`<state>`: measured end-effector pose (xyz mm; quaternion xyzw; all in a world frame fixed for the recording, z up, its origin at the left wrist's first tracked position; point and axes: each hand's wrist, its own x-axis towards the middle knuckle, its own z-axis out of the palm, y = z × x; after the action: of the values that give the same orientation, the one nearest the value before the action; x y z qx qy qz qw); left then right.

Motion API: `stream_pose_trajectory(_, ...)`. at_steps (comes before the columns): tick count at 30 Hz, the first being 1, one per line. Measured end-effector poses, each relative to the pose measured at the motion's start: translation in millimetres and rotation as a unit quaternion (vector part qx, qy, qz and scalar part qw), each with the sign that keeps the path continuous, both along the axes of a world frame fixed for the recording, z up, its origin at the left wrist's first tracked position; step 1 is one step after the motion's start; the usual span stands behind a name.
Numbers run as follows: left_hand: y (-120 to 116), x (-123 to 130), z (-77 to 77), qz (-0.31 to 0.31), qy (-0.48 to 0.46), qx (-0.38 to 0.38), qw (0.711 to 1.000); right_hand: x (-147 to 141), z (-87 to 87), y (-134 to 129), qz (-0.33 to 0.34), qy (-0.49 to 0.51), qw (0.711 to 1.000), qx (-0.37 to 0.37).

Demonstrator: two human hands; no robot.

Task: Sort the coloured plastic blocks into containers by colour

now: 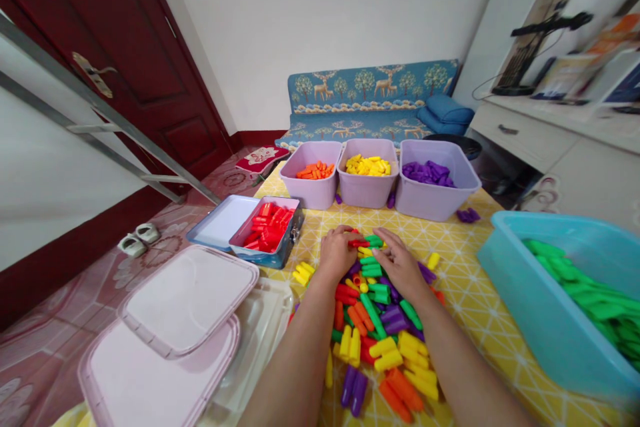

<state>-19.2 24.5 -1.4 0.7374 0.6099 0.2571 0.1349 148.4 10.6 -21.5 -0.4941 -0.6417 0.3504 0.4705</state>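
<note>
Both hands are at the far end of a mixed pile of coloured plastic pieces (371,310) on a yellow patterned tablecloth (463,267). My left hand (339,252) has its fingers bent around a red piece (357,242). My right hand (397,259) rests beside it with fingers apart, next to a green piece (374,240). Behind the hands stand three lilac bins: one with orange pieces (316,170), one with yellow pieces (369,165), one with purple pieces (429,174). Red pieces (269,227) fill a hinged tin at the left, and green pieces (590,290) lie in a turquoise bin.
Pale pink lids (193,294) overlap a clear lid (257,334) at the left. A few purple pieces (468,215) lie by the lilac bins. Beyond the table are a blue patterned sofa (373,104), a metal ladder (125,124) and a white cabinet (550,140).
</note>
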Motion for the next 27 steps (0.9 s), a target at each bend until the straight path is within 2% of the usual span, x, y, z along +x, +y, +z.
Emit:
stream_pose_trajectory(6,4,-5,-9.7,-0.04,-0.03,0.013,0.999,2,-2.2,1,-0.008,-0.022,0.998,-0.054)
stream_pose_trajectory(11,1,-6,-8.6,-0.058,-0.037,0.028,0.997,3,-5.4,3,-0.013,0.0,0.999,-0.048)
stream_pose_trajectory(18,2,-4,-9.5,-0.046,-0.053,0.027,0.997,1,-9.0,4,-0.001,-0.04,0.999,-0.027)
stream_pose_trajectory(22,5,-5,-12.8,-0.026,-0.151,0.05,0.987,1,-9.8,4,-0.009,-0.073,0.997,-0.03)
stream_pose_trajectory(27,5,-7,-8.2,0.033,-0.342,0.093,0.935,2,-8.9,4,-0.002,-0.059,0.998,-0.03)
